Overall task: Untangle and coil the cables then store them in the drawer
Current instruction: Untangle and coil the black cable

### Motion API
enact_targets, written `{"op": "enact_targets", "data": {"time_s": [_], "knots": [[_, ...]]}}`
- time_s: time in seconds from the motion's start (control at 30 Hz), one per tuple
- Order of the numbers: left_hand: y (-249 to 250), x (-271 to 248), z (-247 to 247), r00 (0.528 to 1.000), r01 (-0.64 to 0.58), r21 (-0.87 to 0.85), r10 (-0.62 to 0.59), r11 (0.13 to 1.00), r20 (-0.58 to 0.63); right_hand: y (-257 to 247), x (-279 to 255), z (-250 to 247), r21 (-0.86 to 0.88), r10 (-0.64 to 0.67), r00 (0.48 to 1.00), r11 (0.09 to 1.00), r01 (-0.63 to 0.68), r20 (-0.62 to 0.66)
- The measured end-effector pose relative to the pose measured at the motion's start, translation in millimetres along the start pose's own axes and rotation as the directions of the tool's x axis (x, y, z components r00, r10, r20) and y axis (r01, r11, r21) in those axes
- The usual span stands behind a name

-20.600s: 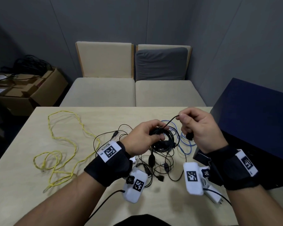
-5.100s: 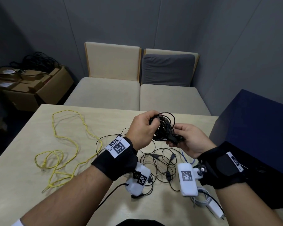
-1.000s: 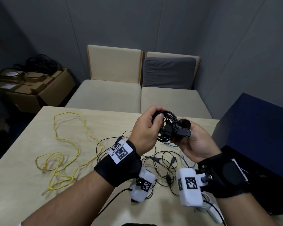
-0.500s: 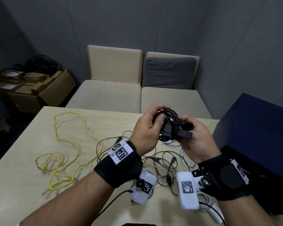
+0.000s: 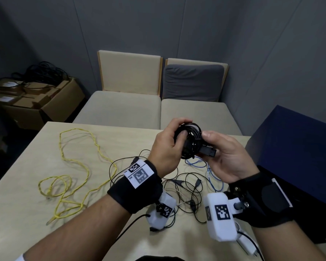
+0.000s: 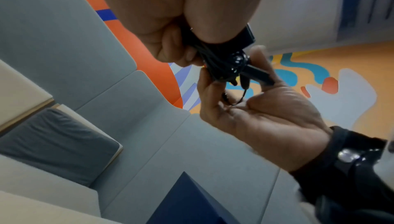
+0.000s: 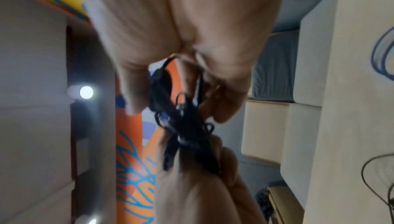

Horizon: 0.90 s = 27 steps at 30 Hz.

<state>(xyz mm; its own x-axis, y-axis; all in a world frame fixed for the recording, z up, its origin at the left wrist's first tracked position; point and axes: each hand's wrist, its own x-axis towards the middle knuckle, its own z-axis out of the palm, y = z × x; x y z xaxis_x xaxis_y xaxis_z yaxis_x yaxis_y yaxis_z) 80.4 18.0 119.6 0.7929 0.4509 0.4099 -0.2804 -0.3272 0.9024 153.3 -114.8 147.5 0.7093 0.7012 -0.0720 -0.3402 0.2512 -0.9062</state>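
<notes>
1. The left hand's fingers (image 5: 177,123) were curled over the top of the coiled black cable (image 5: 189,137), and the thumb pressed its near side. The left hand (image 5: 165,149) therefore gripped the bundle.
2. The right hand (image 5: 229,159) sat palm-up at the coil's 4 o'clock. Its thumb pinched the wraps from 3 o'clock and its fingers were curled beneath. The cable's flat black connector (image 5: 208,152) lay across them. The right wrist view was too blurred to place each finger.
3. The coil looked thin, light and springy, and seemed cinched around its middle. It would probably fan open if released carelessly. The safest hold was likely a pinch across all the wraps at that waist. Holding it by the connector or by one strand would likely pull a loop free.
4. The bundle was held in the air over the far middle of the table (image 5: 26,213), touching nothing but the two hands.
5. Loose black cables (image 5: 188,191) lay tangled on the table at the coil's 6 o'clock. A blue cable (image 5: 214,176) lay at 5 o'clock, partly beneath the right hand. Both looked limp and likely to snag on each other.
6. A yellow cable (image 5: 77,166) sprawled in open loops at 8 o'clock, well apart from the rest.
7. A dark blue cabinet (image 5: 299,157) stood at 3 o'clock, beside the table. Whether its drawer stood open could not be told.
</notes>
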Motion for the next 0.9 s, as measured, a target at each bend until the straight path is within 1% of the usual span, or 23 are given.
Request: {"op": "enact_targets", "data": {"time_s": [0.1, 0.13, 0.2, 0.37, 0.43, 0.57, 0.63, 0.7, 0.83, 0.9], "knots": [[2.2, -1.3, -0.1, 0.998, 0.042, -0.151, -0.034, 0.988, 0.058, 2.2, 4.4, 0.2, 0.052, 0.025, 0.997, 0.998, -0.022, -0.068], [2.2, -1.2, -0.2, 0.996, 0.052, -0.17, -0.04, 0.984, 0.075, 3.7, 4.8, -0.5, 0.07, 0.029, 0.995, 0.997, -0.022, -0.095], [0.6, 0.7, -0.8, 0.996, 0.065, -0.156, -0.055, 0.986, 0.074, 7.4, 4.5, 0.3, 0.089, 0.028, 0.988, 0.996, -0.014, -0.151], [-1.7, 4.2, 0.6, 0.996, 0.09, -0.088, -0.092, 0.992, -0.014, 9.5, 4.6, 6.6, 0.068, -0.045, 0.968, 0.996, 0.063, -0.246], [-1.1, 3.0, 2.8, 0.994, 0.111, -0.07, -0.111, 0.991, -0.006, 6.5, 6.6, 5.4, 0.053, -0.053, 0.965, 0.996, 0.069, -0.256], [1.6, 0.2, 6.0, 0.986, 0.165, -0.093, -0.164, 0.982, 0.023, 3.1, 8.4, 1.5, -0.054, 0.035, 0.975, 0.997, -0.048, -0.218], [0.9, -0.4, 7.8, 0.98, 0.199, -0.103, -0.197, 0.975, 0.035, 4.0, 8.6, -0.2, -0.078, 0.065, 0.973, 0.993, -0.084, -0.222], [-0.4, -1.3, 8.9, 0.972, 0.233, -0.093, -0.228, 0.968, 0.062, 5.3, 9.1, -0.7, -0.079, 0.081, 0.968, 0.992, -0.102, -0.237], [-0.1, -0.2, 7.3, 0.949, 0.29, -0.119, -0.27, 0.95, 0.162, 7.0, 9.7, -2.7, -0.051, 0.093, 0.967, 0.993, -0.108, -0.236], [2.2, 1.0, 6.9, 0.944, 0.3, -0.125, -0.276, 0.946, 0.179, 6.1, 9.3, -1.6, -0.053, 0.098, 0.969, 0.992, -0.113, -0.228]]}}
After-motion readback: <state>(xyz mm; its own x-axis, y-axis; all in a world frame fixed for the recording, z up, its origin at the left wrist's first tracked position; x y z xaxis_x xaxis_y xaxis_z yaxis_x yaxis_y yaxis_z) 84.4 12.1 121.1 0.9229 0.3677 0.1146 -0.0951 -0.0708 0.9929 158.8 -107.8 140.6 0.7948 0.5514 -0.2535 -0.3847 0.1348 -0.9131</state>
